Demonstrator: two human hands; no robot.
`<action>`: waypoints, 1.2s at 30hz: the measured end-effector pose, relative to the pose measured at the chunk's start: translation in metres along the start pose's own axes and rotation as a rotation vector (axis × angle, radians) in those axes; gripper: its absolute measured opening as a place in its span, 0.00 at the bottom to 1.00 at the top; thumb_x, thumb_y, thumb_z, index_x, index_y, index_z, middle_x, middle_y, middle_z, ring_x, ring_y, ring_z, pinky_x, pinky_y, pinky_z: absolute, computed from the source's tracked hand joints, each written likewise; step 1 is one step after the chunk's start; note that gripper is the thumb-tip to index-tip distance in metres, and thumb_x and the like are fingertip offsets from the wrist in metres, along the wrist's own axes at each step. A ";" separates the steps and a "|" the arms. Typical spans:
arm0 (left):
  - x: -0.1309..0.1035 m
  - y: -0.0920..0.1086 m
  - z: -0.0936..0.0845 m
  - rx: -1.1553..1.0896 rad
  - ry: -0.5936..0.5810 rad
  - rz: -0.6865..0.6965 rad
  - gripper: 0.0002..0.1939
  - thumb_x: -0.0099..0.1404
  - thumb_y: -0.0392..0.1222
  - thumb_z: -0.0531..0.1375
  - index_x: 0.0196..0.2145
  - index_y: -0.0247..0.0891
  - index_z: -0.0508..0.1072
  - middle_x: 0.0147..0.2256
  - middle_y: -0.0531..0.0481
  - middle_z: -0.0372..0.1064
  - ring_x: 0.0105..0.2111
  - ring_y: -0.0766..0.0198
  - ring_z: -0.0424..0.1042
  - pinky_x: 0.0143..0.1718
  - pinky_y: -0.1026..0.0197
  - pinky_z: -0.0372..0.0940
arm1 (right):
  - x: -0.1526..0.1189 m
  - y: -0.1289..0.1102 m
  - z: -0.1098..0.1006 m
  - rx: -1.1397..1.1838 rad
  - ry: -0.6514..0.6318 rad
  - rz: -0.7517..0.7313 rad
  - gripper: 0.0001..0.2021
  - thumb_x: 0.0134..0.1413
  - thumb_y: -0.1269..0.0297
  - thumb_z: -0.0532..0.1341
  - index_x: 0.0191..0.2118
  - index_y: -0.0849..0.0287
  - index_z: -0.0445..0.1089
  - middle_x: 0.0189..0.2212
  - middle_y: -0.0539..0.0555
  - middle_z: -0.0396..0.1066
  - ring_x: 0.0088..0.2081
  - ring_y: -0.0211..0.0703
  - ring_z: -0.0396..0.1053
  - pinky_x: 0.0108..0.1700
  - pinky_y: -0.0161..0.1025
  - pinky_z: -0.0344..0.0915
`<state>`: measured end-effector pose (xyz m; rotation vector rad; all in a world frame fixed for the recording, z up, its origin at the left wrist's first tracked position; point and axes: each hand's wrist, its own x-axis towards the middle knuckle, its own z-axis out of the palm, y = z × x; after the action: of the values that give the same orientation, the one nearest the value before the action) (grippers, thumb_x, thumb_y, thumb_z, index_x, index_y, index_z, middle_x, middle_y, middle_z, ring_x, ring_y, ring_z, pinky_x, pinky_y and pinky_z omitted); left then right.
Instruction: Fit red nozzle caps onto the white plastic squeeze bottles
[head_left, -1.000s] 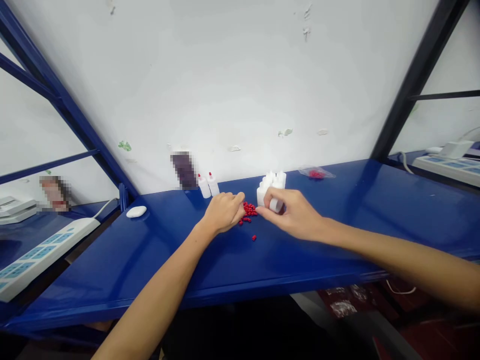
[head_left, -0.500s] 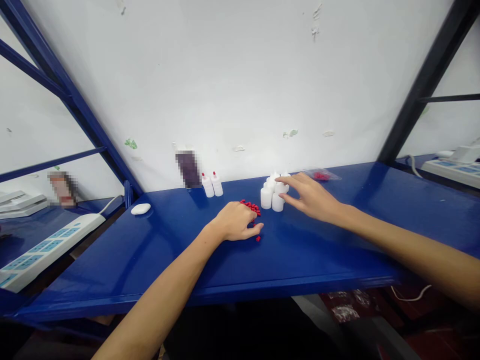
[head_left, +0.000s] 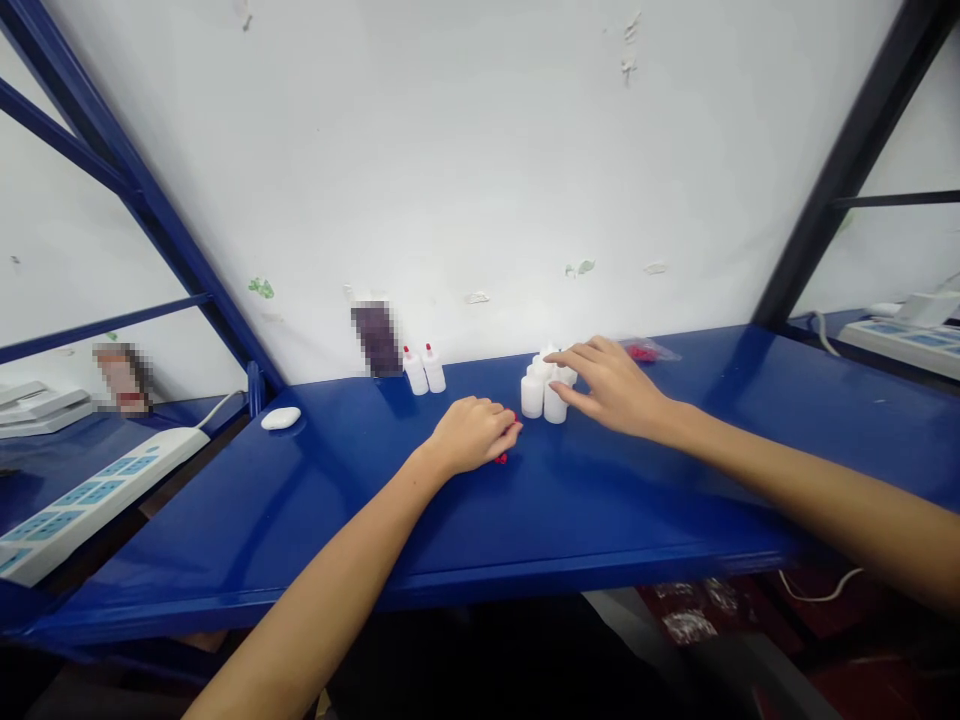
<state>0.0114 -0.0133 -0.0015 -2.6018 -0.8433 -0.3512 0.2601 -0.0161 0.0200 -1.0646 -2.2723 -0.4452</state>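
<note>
What could go wrong first: the bottles (head_left: pixel 532 398) stand upright and packed close, just right of the frame's centre, so if the right grip (head_left: pixel 611 388) closed off-line or brushed a neighbour, one or more could tip; they look light and would likely fall easily. The caps (head_left: pixel 501 458) are small and lie loose on the surface (head_left: pixel 450 540), so a sweep of the left grip (head_left: pixel 474 435) could scatter them, or fingers closing blindly could miss or pinch two at once, since the hand hides most of them from above.

As for where things lie: the right grip is spread, thumb apart from the fingers, with nothing clearly held. Its thumb tip overlaps the top of the front bottle (head_left: pixel 555 403), its fingertips the bottles behind; I cannot tell whether either touches. The left grip is bent over the caps near the centre of the frame, with red showing at its fingertips and below them; how far it is closed, and whether it has hold of a cap, is hidden. Left of centre, farther back, stands the red-tipped pair (head_left: pixel 417 372), clear of both grips.
</note>
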 end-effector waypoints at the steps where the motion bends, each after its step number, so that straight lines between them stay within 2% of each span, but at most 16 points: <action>1: 0.000 -0.003 0.001 -0.022 0.024 -0.056 0.19 0.72 0.45 0.47 0.29 0.37 0.71 0.28 0.48 0.73 0.30 0.61 0.72 0.31 0.60 0.58 | 0.003 -0.003 -0.002 0.025 0.034 0.010 0.17 0.63 0.59 0.54 0.52 0.59 0.69 0.42 0.61 0.73 0.43 0.55 0.64 0.46 0.51 0.59; 4: -0.002 -0.013 0.002 -0.139 0.118 -0.247 0.15 0.72 0.44 0.47 0.35 0.38 0.70 0.28 0.50 0.71 0.28 0.63 0.70 0.28 0.62 0.55 | 0.020 -0.019 -0.011 0.144 0.086 0.007 0.13 0.61 0.62 0.55 0.48 0.58 0.70 0.41 0.60 0.72 0.43 0.53 0.64 0.48 0.49 0.59; 6: -0.006 -0.024 0.003 -0.206 0.182 -0.377 0.11 0.71 0.44 0.48 0.41 0.39 0.69 0.27 0.52 0.70 0.26 0.63 0.69 0.27 0.63 0.54 | 0.039 -0.034 -0.014 0.252 0.018 -0.014 0.11 0.59 0.61 0.56 0.45 0.56 0.70 0.38 0.56 0.72 0.43 0.52 0.64 0.47 0.48 0.58; 8: -0.012 -0.037 0.003 -0.231 0.248 -0.490 0.10 0.69 0.43 0.50 0.42 0.40 0.69 0.26 0.53 0.68 0.25 0.64 0.67 0.28 0.63 0.53 | 0.062 -0.050 -0.008 0.358 -0.022 -0.004 0.09 0.59 0.63 0.56 0.42 0.56 0.70 0.33 0.53 0.70 0.37 0.46 0.65 0.43 0.44 0.59; 10: -0.020 -0.052 0.004 -0.231 0.329 -0.604 0.09 0.67 0.42 0.52 0.40 0.40 0.70 0.25 0.54 0.66 0.25 0.64 0.66 0.29 0.64 0.53 | 0.087 -0.064 0.007 0.392 0.012 0.017 0.07 0.57 0.64 0.56 0.38 0.56 0.69 0.34 0.53 0.68 0.36 0.45 0.65 0.41 0.42 0.59; 12: -0.028 -0.066 0.004 -0.223 0.421 -0.739 0.08 0.66 0.41 0.52 0.37 0.39 0.69 0.24 0.54 0.65 0.24 0.65 0.64 0.29 0.64 0.53 | 0.111 -0.075 0.031 0.442 0.050 0.078 0.06 0.55 0.64 0.55 0.36 0.58 0.68 0.42 0.56 0.67 0.39 0.46 0.66 0.43 0.44 0.60; 14: -0.035 -0.077 0.005 -0.201 0.494 -0.872 0.07 0.64 0.40 0.52 0.34 0.39 0.69 0.23 0.54 0.63 0.24 0.65 0.63 0.29 0.64 0.52 | 0.132 -0.082 0.059 0.542 0.046 0.223 0.10 0.53 0.64 0.56 0.41 0.59 0.65 0.46 0.59 0.65 0.40 0.48 0.66 0.46 0.46 0.61; 16: -0.041 -0.084 0.005 -0.177 0.525 -0.952 0.08 0.64 0.40 0.51 0.29 0.39 0.67 0.23 0.54 0.62 0.24 0.65 0.61 0.28 0.64 0.51 | 0.150 -0.086 0.085 0.709 0.046 0.437 0.20 0.50 0.63 0.59 0.50 0.60 0.60 0.49 0.62 0.65 0.46 0.52 0.65 0.50 0.48 0.60; 17: -0.043 -0.087 0.005 -0.170 0.526 -0.969 0.10 0.64 0.40 0.50 0.26 0.39 0.65 0.22 0.54 0.61 0.24 0.65 0.60 0.28 0.63 0.50 | 0.157 -0.086 0.097 0.816 0.042 0.555 0.25 0.48 0.64 0.61 0.53 0.59 0.57 0.50 0.62 0.65 0.49 0.52 0.64 0.53 0.47 0.59; 20: -0.044 -0.089 0.007 -0.161 0.508 -0.964 0.16 0.65 0.41 0.49 0.20 0.38 0.61 0.20 0.53 0.58 0.23 0.66 0.56 0.27 0.62 0.47 | 0.172 -0.087 0.126 0.884 0.021 0.706 0.29 0.49 0.62 0.59 0.57 0.61 0.53 0.49 0.63 0.67 0.48 0.52 0.66 0.52 0.47 0.60; 22: -0.044 -0.088 0.008 -0.162 0.494 -0.940 0.17 0.65 0.42 0.49 0.19 0.38 0.59 0.19 0.54 0.57 0.22 0.67 0.55 0.27 0.62 0.46 | 0.177 -0.087 0.140 0.917 0.008 0.785 0.27 0.48 0.61 0.59 0.55 0.61 0.56 0.45 0.61 0.69 0.46 0.53 0.67 0.50 0.47 0.61; 24: -0.043 -0.086 0.009 -0.163 0.479 -0.910 0.18 0.65 0.42 0.49 0.18 0.38 0.59 0.20 0.53 0.57 0.22 0.67 0.54 0.27 0.62 0.46 | 0.179 -0.088 0.151 0.959 0.003 0.833 0.21 0.47 0.61 0.60 0.49 0.60 0.63 0.41 0.59 0.71 0.43 0.51 0.68 0.48 0.45 0.62; 28: -0.041 -0.083 0.010 -0.167 0.444 -0.860 0.17 0.65 0.42 0.50 0.19 0.38 0.60 0.20 0.52 0.59 0.22 0.66 0.56 0.27 0.62 0.45 | 0.177 -0.095 0.164 1.031 0.032 0.870 0.10 0.47 0.60 0.59 0.35 0.57 0.68 0.35 0.53 0.72 0.39 0.46 0.68 0.43 0.40 0.63; 36: -0.038 -0.077 0.006 -0.201 0.406 -0.750 0.18 0.66 0.43 0.49 0.20 0.38 0.62 0.21 0.51 0.62 0.23 0.65 0.60 0.29 0.62 0.48 | 0.172 -0.118 0.171 1.089 0.122 0.920 0.10 0.51 0.57 0.54 0.31 0.56 0.69 0.26 0.50 0.71 0.35 0.44 0.68 0.37 0.37 0.63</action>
<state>-0.0642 0.0280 0.0013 -2.1442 -1.6548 -1.1664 0.0183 0.0991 -0.0100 -1.2041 -1.2903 0.9527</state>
